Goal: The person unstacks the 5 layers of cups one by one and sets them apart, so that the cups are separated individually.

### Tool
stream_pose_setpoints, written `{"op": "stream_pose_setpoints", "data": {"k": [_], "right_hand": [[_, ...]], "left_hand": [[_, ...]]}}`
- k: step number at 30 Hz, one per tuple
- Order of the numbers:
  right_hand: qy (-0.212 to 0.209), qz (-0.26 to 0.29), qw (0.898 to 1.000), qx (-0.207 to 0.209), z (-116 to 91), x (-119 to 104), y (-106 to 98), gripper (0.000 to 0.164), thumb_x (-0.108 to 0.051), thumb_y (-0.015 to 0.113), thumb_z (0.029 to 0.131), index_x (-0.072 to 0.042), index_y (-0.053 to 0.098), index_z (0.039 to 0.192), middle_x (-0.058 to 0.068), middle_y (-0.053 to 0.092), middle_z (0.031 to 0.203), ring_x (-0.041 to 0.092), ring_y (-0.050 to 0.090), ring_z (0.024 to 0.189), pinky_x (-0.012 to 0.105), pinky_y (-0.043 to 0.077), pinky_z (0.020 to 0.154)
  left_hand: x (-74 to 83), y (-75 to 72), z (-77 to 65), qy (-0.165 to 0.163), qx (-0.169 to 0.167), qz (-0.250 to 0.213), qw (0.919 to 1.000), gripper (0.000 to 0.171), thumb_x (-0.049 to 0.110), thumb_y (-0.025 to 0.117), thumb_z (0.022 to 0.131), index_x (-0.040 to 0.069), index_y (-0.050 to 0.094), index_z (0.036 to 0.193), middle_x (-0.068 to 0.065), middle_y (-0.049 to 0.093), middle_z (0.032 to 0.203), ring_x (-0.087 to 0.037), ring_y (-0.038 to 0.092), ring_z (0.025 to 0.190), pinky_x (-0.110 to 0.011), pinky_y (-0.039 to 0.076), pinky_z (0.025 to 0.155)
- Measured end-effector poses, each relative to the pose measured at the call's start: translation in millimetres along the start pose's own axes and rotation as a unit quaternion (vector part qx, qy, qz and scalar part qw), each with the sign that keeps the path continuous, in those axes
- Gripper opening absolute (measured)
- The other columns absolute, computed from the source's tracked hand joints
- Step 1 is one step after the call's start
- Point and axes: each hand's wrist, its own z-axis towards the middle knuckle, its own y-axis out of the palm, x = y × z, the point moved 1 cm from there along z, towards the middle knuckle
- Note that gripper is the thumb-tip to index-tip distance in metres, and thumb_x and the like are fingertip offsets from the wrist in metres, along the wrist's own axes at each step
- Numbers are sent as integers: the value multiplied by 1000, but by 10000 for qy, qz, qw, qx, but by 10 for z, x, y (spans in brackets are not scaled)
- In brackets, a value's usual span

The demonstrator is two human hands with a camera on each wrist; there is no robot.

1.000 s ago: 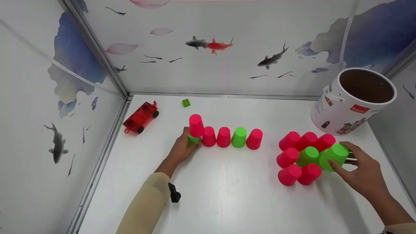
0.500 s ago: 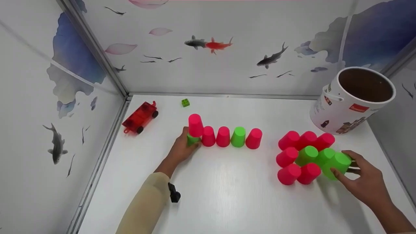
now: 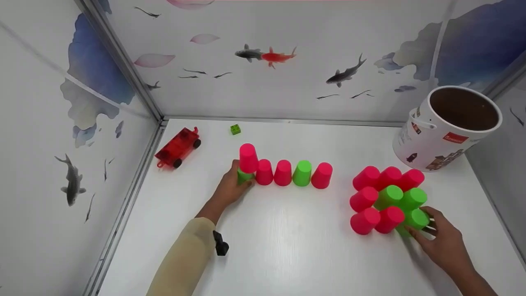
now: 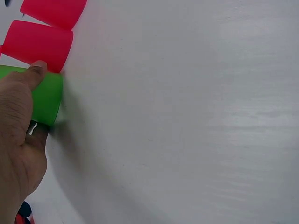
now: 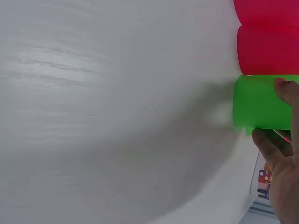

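At the left end of a row of upside-down cups, my left hand (image 3: 231, 188) grips a green cup (image 3: 244, 177), thumb on its near side. A pink cup (image 3: 248, 158) stands on top of that one. The row goes on rightward with a pink cup (image 3: 264, 172), another pink cup, a green cup (image 3: 302, 173) and a last pink cup (image 3: 322, 176). My right hand (image 3: 446, 244) holds a green cup (image 5: 261, 102) between thumb and fingers. It is at the front right corner of a block of pink cups (image 3: 365, 221) and green cups (image 3: 413, 199), beside a pink cup.
A white bucket (image 3: 419, 144) stands at the back right, behind the block. Towards the back left are a red toy wagon (image 3: 178, 148) and a small green brick (image 3: 235, 129). Walls with painted fish (image 3: 345, 76) bound the white table (image 3: 287, 246).
My right hand has brought its green cup towards me, from above the block's middle row down to the front right corner. The left hand keeps its grip in place.
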Motion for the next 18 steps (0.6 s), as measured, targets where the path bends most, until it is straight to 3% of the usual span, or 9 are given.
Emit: {"op": "stream_pose_setpoints", "data": {"k": [18], "right_hand": [[119,11,9999,-81,-20,75,32,80,-2,92,87,3,45,151,34,62,140,61,68,121,53,62,87]], "left_hand": [[20,10,-10,-193,-18,-101,9998,73,27,83,100,27,36,155,-4,60,152,-29,53,151,-55,44,129]]}}
